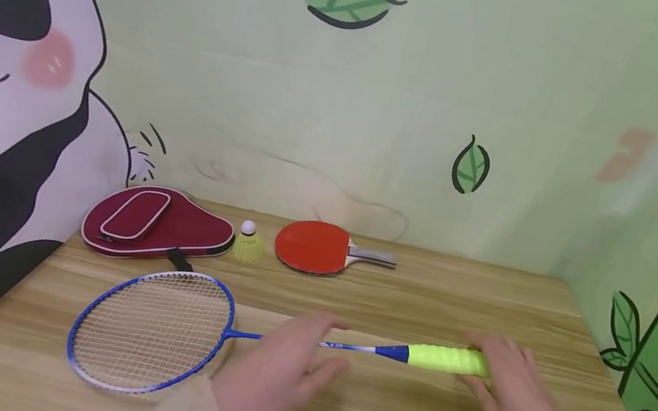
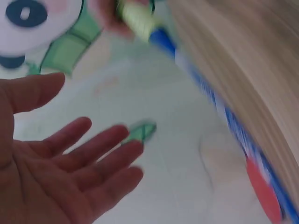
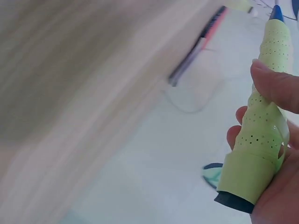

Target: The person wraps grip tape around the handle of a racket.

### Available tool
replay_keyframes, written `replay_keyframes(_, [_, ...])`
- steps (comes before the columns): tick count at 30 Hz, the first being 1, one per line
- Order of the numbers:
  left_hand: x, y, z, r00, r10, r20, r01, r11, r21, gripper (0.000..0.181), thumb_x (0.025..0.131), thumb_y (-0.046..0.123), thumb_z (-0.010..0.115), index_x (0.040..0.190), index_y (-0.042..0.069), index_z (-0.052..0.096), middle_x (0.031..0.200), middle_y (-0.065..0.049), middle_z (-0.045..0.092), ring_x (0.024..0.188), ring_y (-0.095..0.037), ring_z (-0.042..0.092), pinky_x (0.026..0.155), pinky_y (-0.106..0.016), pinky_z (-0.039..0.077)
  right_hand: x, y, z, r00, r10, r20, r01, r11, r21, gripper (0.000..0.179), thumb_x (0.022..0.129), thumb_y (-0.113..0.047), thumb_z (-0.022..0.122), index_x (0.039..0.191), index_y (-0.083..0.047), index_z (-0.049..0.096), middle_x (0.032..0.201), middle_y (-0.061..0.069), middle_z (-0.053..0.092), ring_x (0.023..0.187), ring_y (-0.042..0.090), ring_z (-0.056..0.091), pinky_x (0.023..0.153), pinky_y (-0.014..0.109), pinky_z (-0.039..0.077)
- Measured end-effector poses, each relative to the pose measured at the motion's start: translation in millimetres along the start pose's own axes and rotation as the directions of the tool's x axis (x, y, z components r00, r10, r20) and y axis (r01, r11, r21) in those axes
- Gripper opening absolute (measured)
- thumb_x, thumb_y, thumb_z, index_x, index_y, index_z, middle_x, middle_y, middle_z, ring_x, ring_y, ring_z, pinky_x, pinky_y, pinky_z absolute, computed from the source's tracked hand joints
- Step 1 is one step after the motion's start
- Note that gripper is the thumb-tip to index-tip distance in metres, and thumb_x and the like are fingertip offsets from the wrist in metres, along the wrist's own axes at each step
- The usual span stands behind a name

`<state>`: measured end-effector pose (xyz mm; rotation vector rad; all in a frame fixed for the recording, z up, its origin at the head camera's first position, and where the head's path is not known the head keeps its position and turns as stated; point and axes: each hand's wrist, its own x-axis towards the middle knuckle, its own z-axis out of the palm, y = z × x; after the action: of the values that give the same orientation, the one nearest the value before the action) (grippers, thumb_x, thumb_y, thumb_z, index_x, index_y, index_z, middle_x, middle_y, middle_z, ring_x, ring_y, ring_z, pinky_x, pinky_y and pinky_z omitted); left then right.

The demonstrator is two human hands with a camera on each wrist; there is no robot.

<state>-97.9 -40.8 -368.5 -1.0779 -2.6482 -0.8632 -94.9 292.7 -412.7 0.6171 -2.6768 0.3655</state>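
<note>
A badminton racket (image 1: 148,331) with a blue frame lies across the table, its head to the left and its yellow-green handle (image 1: 447,359) to the right. My right hand (image 1: 516,400) holds the handle near its end. In the right wrist view, the thumb presses one side of the perforated grip (image 3: 264,107), with fingertips showing on the other. Over the shaft, my left hand (image 1: 281,366) hides part of it in the head view. Seen from the left wrist, the left hand (image 2: 70,163) has its fingers spread, palm bare, apart from the shaft (image 2: 210,93).
Along the table's back edge lie a dark red paddle case (image 1: 200,223), a yellow shuttlecock (image 1: 248,244) standing cork up, and a red table tennis paddle (image 1: 311,246). A printed panda backdrop (image 1: 227,70) rises behind the wooden table (image 1: 484,299).
</note>
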Motion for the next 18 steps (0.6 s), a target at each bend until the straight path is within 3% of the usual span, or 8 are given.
replay_keyframes(2, [21.7, 17.6, 24.0, 0.991, 0.130, -0.010, -0.127, 0.975, 0.180, 0.047, 0.093, 0.030, 0.066, 0.128, 0.002, 0.052, 0.123, -0.008, 0.059, 0.117, -0.023, 0.055, 0.102, -0.038, 0.044, 4.7, -9, -6, 0.999, -0.008, -0.042, 0.009, 1.000, 0.011, 0.066, 0.074, -0.010, 0.084, 0.129, 0.000, 0.050, 0.103, 0.002, 0.063, 0.094, 0.018, 0.055, 0.080, 0.039, 0.038])
replay_keyframes(4, [43.7, 33.4, 44.5, 0.976, 0.216, 0.003, -0.204, 0.918, 0.339, 0.055, 0.090, 0.035, 0.069, 0.130, 0.003, 0.050, 0.124, -0.008, 0.057, 0.117, -0.022, 0.055, 0.104, -0.037, 0.043, 8.7, -18, -10, 0.997, -0.020, -0.081, 0.023, 0.999, 0.039, 0.073, 0.072, -0.008, 0.085, 0.133, 0.003, 0.046, 0.105, 0.005, 0.063, 0.095, 0.021, 0.056, 0.083, 0.043, 0.041])
replay_keyframes(5, [54.3, 40.2, 53.0, 0.973, 0.231, 0.010, -0.217, 0.897, 0.386, 0.058, 0.089, 0.038, 0.069, 0.131, 0.003, 0.049, 0.123, -0.007, 0.057, 0.115, -0.020, 0.056, 0.102, -0.035, 0.044, 10.6, -22, -13, 0.995, -0.027, -0.098, 0.032, 0.998, 0.057, 0.076, 0.071, -0.006, 0.085, 0.134, 0.003, 0.044, 0.108, 0.008, 0.062, 0.097, 0.023, 0.057, 0.083, 0.044, 0.044])
replay_keyframes(7, [73.2, 49.4, 63.9, 0.974, 0.223, 0.039, -0.219, 0.885, 0.411, 0.062, 0.087, 0.040, 0.072, 0.132, 0.006, 0.048, 0.115, -0.002, 0.060, 0.105, -0.015, 0.061, 0.092, -0.029, 0.051, 13.9, -30, -16, 0.990, -0.047, -0.133, 0.059, 0.994, 0.089, 0.084, 0.068, 0.000, 0.086, 0.136, 0.005, 0.039, 0.113, 0.012, 0.059, 0.100, 0.025, 0.058, 0.084, 0.045, 0.049])
replay_keyframes(10, [92.0, 54.7, 66.9, 0.977, 0.188, 0.100, -0.212, 0.900, 0.381, 0.058, 0.086, 0.037, 0.074, 0.132, 0.010, 0.052, 0.103, 0.004, 0.064, 0.084, -0.007, 0.063, 0.070, -0.020, 0.052, 17.5, -37, -20, 0.980, -0.075, -0.184, 0.103, 0.984, 0.144, 0.087, 0.062, 0.008, 0.087, 0.132, 0.007, 0.036, 0.115, 0.015, 0.051, 0.100, 0.023, 0.056, 0.081, 0.034, 0.053])
replay_keyframes(12, [98.0, 55.6, 63.3, 0.975, 0.179, 0.134, -0.216, 0.906, 0.364, 0.053, 0.085, 0.033, 0.076, 0.131, 0.015, 0.056, 0.099, 0.007, 0.065, 0.078, -0.006, 0.061, 0.064, -0.019, 0.050, 16.7, -38, -24, 0.977, -0.081, -0.196, 0.118, 0.975, 0.188, 0.081, 0.066, 0.006, 0.086, 0.129, 0.008, 0.034, 0.115, 0.015, 0.047, 0.101, 0.020, 0.054, 0.081, 0.023, 0.052])
replay_keyframes(15, [100.5, 55.5, 57.3, 0.970, 0.207, 0.131, -0.244, 0.873, 0.422, 0.047, 0.086, 0.032, 0.075, 0.130, 0.022, 0.059, 0.104, 0.009, 0.066, 0.086, -0.008, 0.063, 0.072, -0.022, 0.051, 10.6, -38, -28, 0.980, -0.044, -0.194, 0.100, 0.951, 0.291, 0.069, 0.079, 0.002, 0.077, 0.132, 0.004, 0.032, 0.119, 0.012, 0.045, 0.102, 0.014, 0.049, 0.085, 0.013, 0.044])
replay_keyframes(18, [100.3, 53.1, 55.2, 0.965, 0.252, 0.077, -0.258, 0.841, 0.475, 0.047, 0.086, 0.030, 0.075, 0.130, 0.023, 0.060, 0.108, 0.010, 0.067, 0.092, -0.012, 0.064, 0.080, -0.025, 0.052, 4.3, -37, -31, 0.972, 0.019, -0.235, 0.080, 0.912, 0.403, 0.059, 0.090, 0.008, 0.061, 0.140, 0.002, 0.030, 0.124, 0.012, 0.051, 0.109, 0.012, 0.051, 0.092, 0.013, 0.040])
